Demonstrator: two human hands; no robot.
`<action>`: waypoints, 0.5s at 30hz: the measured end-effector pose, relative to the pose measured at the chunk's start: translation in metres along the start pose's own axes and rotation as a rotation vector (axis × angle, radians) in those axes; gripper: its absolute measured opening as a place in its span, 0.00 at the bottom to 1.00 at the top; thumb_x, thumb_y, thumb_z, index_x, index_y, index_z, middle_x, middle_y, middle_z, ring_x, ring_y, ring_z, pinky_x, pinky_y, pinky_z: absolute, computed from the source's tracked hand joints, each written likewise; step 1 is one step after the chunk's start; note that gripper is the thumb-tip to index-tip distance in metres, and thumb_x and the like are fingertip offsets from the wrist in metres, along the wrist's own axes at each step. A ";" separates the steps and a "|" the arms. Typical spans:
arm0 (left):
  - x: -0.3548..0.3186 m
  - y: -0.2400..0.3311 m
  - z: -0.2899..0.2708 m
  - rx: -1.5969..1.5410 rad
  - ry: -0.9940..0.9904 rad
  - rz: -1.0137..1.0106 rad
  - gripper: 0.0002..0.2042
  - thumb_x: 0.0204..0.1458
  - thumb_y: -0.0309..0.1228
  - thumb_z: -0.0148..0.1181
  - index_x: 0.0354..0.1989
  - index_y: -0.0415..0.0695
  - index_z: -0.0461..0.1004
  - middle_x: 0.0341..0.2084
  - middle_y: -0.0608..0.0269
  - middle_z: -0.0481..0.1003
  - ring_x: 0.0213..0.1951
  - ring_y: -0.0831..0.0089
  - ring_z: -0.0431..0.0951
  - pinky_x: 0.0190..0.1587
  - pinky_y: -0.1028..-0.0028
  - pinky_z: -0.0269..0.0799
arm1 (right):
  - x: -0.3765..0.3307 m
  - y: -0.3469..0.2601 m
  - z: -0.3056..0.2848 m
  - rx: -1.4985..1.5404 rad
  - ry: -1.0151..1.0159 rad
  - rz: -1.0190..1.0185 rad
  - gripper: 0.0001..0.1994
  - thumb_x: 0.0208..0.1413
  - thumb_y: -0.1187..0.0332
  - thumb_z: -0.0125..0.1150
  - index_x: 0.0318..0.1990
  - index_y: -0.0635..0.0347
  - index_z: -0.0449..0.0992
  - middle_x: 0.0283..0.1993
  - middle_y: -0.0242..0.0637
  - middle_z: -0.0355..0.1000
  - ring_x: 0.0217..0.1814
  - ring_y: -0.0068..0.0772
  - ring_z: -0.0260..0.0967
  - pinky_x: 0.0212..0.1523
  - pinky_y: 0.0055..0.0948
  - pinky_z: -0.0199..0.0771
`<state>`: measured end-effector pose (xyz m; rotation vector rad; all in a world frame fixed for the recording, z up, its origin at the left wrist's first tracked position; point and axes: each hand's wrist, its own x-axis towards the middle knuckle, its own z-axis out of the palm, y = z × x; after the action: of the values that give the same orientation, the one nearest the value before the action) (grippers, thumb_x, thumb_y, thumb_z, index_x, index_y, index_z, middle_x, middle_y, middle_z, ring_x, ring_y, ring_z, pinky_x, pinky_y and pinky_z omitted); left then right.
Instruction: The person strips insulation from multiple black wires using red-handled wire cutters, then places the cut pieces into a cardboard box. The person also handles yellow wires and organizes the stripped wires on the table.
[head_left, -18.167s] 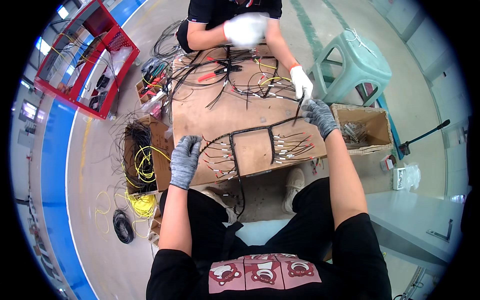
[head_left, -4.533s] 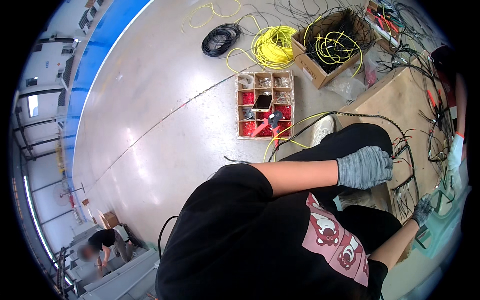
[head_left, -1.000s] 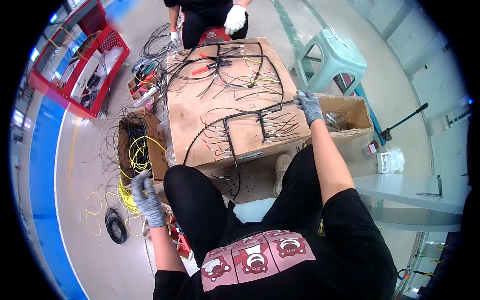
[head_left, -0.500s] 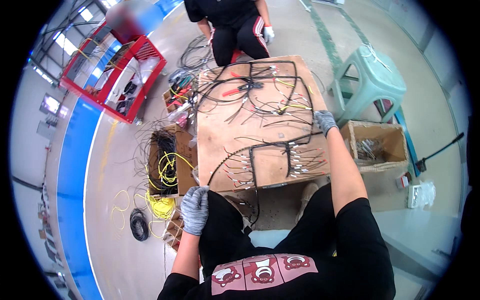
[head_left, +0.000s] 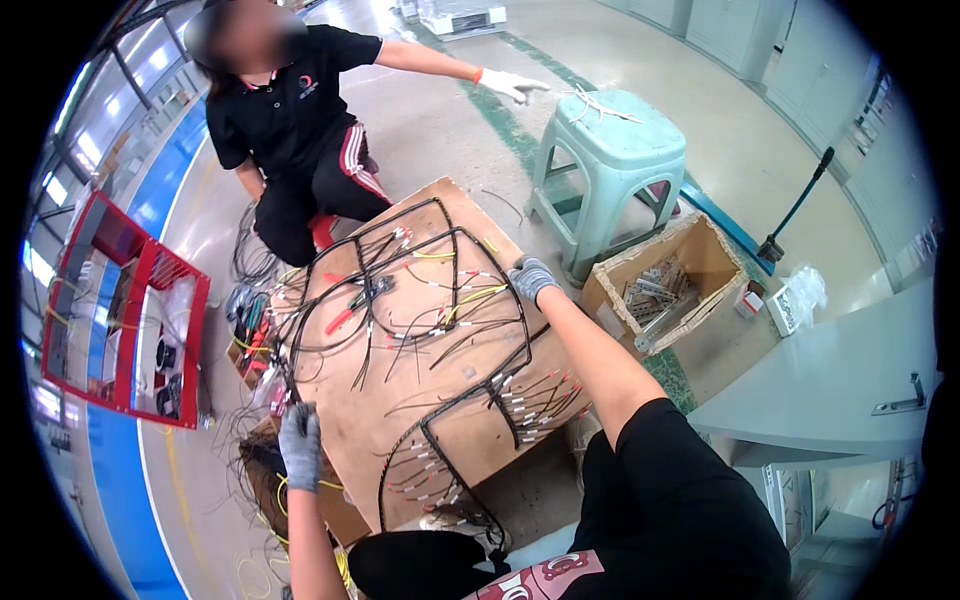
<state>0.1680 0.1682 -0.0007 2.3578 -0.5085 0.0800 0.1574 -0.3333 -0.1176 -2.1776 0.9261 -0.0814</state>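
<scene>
— Where are our hands sitting right now?

— Our left hand (head_left: 299,443) is resting at the near left edge of the wooden surface (head_left: 440,400), its grey-gloved grip curled together on the black wire harness (head_left: 440,330) where the bundle is running off that edge. Our right hand (head_left: 532,279) is pressing down on the far right edge; whether its grip is pinching the harness or only lying on it, we cannot tell.

— And the harness itself?

— It is lying spread between our two grips, black trunks looping across the board, with thin branches ending in white-tagged tips fanning out toward us.

— What is crowding us?

— Beyond the left grip, a tangle of loose wires and small tools (head_left: 250,320) is spilling over the floor, and farther left a red metal rack (head_left: 120,330) is standing. Below that grip, yellow cable (head_left: 330,490) is showing in a box. Across the surface from both grips, a person in black clothing (head_left: 290,120) is crouching, one white-gloved hand (head_left: 510,85) reaching over a pale green plastic stool (head_left: 610,160).

— Any packages?

— Just right of the right grip, an open brown cardboard box (head_left: 690,250) is holding pale metal parts. Past it, a clear plastic bag (head_left: 795,300) with a white label is lying on the floor, beside a small reddish packet (head_left: 750,300), too small for us to make out.
</scene>
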 end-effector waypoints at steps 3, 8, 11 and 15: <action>0.089 -0.056 0.032 0.269 -0.073 0.082 0.10 0.49 0.30 0.54 0.38 0.39 0.70 0.34 0.50 0.71 0.37 0.55 0.71 0.42 0.63 0.67 | 0.021 -0.003 -0.002 0.012 0.038 -0.143 0.16 0.46 0.60 0.55 0.39 0.61 0.74 0.41 0.53 0.72 0.45 0.50 0.69 0.49 0.36 0.67; 0.190 -0.061 0.075 0.397 -0.062 0.228 0.15 0.46 0.31 0.55 0.44 0.42 0.68 0.43 0.48 0.69 0.46 0.52 0.69 0.46 0.60 0.66 | 0.058 -0.010 0.006 -0.140 0.064 -0.282 0.14 0.47 0.62 0.56 0.35 0.63 0.76 0.33 0.49 0.74 0.36 0.42 0.72 0.40 0.33 0.70; 0.228 -0.055 0.094 0.579 -0.117 0.147 0.17 0.46 0.32 0.55 0.47 0.46 0.68 0.46 0.52 0.69 0.48 0.54 0.68 0.49 0.61 0.65 | 0.079 -0.023 0.020 -0.128 0.056 -0.217 0.14 0.47 0.64 0.57 0.39 0.63 0.74 0.39 0.49 0.73 0.41 0.43 0.71 0.46 0.33 0.68; 0.259 -0.082 0.116 0.768 -0.122 0.133 0.19 0.46 0.30 0.54 0.50 0.49 0.67 0.47 0.55 0.69 0.50 0.56 0.68 0.51 0.60 0.64 | 0.084 -0.053 0.040 -0.185 0.085 -0.220 0.16 0.44 0.65 0.61 0.41 0.62 0.73 0.39 0.48 0.73 0.42 0.44 0.71 0.45 0.34 0.69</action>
<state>0.4280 0.0582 -0.0883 3.0841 -0.8009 0.2273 0.2641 -0.3384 -0.1295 -2.4592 0.7625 -0.2025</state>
